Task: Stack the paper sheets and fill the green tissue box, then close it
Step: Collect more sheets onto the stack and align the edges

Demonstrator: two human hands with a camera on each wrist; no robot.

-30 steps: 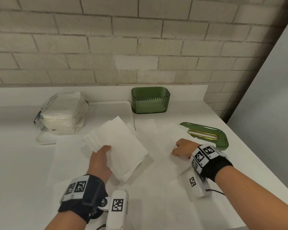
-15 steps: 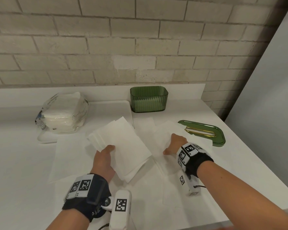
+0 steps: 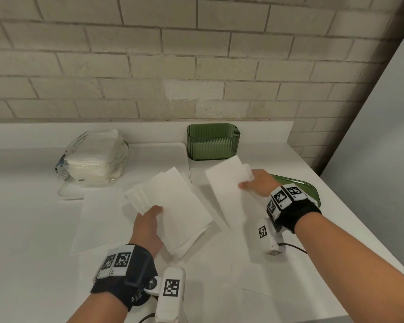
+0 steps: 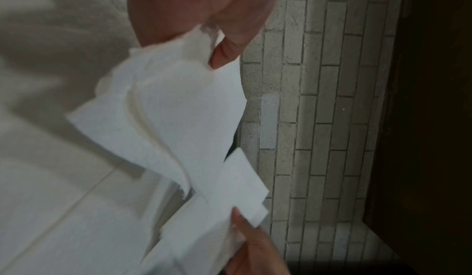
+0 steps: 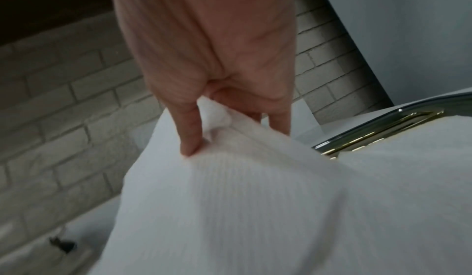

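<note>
My left hand (image 3: 149,220) grips a stack of white paper sheets (image 3: 170,203) above the middle of the counter, thumb on top; in the left wrist view the same stack (image 4: 163,117) hangs from my fingers. My right hand (image 3: 254,183) pinches a single white sheet (image 3: 226,183) lifted off the counter, to the right of the stack; the sheet (image 5: 230,198) drapes under my thumb in the right wrist view. The open green tissue box (image 3: 213,141) stands at the back by the wall. Its green lid (image 3: 310,190) lies flat behind my right wrist, partly hidden.
A plastic pack of white tissues (image 3: 93,159) sits on a white tray (image 3: 70,194) at the back left. Loose sheets (image 3: 96,220) lie flat on the white counter. The brick wall (image 3: 196,66) runs behind; the counter edge (image 3: 350,210) falls away at right.
My right hand has taken a sheet from the counter and lifted it up and back towards the green box. The left hand keeps its hold on the stack, nearly still.
</note>
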